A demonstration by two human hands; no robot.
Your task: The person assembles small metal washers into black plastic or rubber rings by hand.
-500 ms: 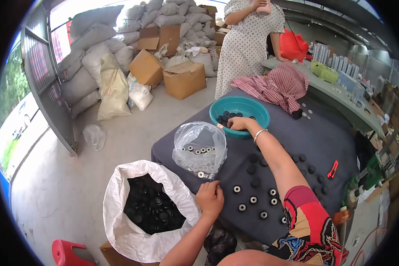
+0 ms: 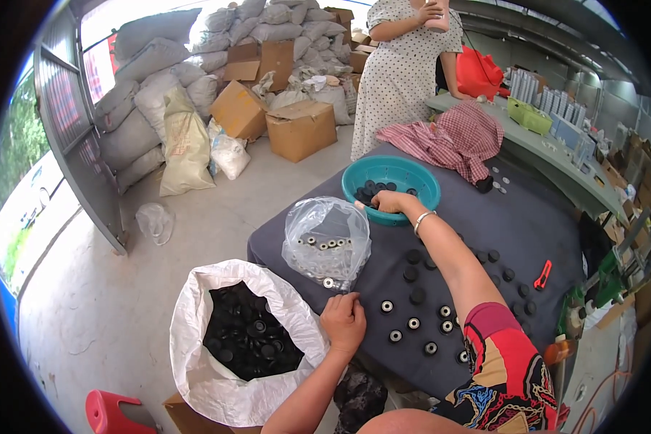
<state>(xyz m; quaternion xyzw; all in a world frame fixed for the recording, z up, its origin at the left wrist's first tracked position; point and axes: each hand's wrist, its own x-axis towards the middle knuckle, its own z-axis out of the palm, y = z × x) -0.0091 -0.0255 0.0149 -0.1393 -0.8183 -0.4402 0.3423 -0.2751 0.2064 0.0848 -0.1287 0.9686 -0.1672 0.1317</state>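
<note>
1. Our right hand (image 2: 389, 202) reaches far into the teal basket (image 2: 421, 182), fingers curled around black caps (image 2: 369, 192); the grip is unclear.
2. Our left hand (image 2: 344, 320), fingers loosely curled and holding nothing, rests near the clear bag (image 2: 327, 239).
3. The round caps show no long axis.

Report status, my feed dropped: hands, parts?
Right hand in teal basket, on black parts. Left hand at table edge beside clear bag. Nothing blocking.

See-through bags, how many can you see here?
2. One clear bag stands on the grey table beside the teal bowl; a crumpled bag lies on the floor by the metal gate. More may hide among the sacks.
</note>
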